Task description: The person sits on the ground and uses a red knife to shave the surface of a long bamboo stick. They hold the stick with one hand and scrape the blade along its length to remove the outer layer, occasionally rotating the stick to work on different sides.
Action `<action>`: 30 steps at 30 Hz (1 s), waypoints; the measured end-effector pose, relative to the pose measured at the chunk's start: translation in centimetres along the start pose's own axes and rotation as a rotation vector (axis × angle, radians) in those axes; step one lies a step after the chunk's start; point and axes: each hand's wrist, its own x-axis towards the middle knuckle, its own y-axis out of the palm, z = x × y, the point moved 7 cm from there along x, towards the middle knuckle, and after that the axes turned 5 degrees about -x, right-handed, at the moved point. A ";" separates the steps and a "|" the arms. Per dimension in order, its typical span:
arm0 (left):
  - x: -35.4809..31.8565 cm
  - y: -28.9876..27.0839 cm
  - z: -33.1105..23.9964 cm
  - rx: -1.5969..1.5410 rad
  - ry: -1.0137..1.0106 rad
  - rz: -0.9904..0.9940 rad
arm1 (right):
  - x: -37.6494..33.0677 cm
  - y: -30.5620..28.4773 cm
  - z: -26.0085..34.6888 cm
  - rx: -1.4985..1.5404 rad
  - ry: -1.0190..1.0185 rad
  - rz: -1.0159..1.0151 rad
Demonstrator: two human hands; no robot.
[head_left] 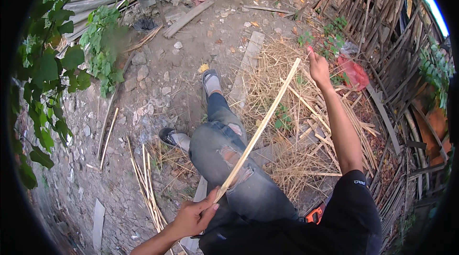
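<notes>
In the head view, the person's left hand (193,217) is gripping the lower end of a long, straight, pale-yellow strip of wood or bamboo (258,130), with thumb and fingers closing around it. The strip is slanting up and to the right, passing over faded blue-grey jeans (205,147) with torn knees, and its far end is reaching close to the right hand (319,68). That hand is curling its fingers, with a small red patch showing by the thumb; whether it is holding something, I cannot tell.

Beneath the strip and the right forearm, a loose heap of thin straw-coloured shavings (272,71) is covering the ground. A crumpled red translucent plastic bag (354,72) is lying just beyond the right hand. Several slender pale sticks (148,188) are lying left of the legs, and a fence of grey-brown poles (375,30) is standing at upper right.
</notes>
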 end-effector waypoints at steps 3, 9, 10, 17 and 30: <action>-2.2 -1.4 0.7 0.031 0.020 -0.001 | 4.1 -4.4 -7.0 -0.013 0.077 -0.214; 1.8 -1.3 -0.9 0.037 0.069 -0.118 | -2.2 -3.1 1.7 0.264 -0.099 -0.020; 2.5 -1.0 -0.7 0.018 0.061 -0.132 | -4.0 -3.1 3.8 0.304 -0.128 0.033; 5.1 0.7 -1.1 -0.069 0.043 -0.228 | -21.1 -0.4 15.8 0.035 -0.604 0.616; 5.1 0.1 -2.0 0.148 0.145 -0.261 | -27.7 2.0 17.6 -0.044 -0.783 0.650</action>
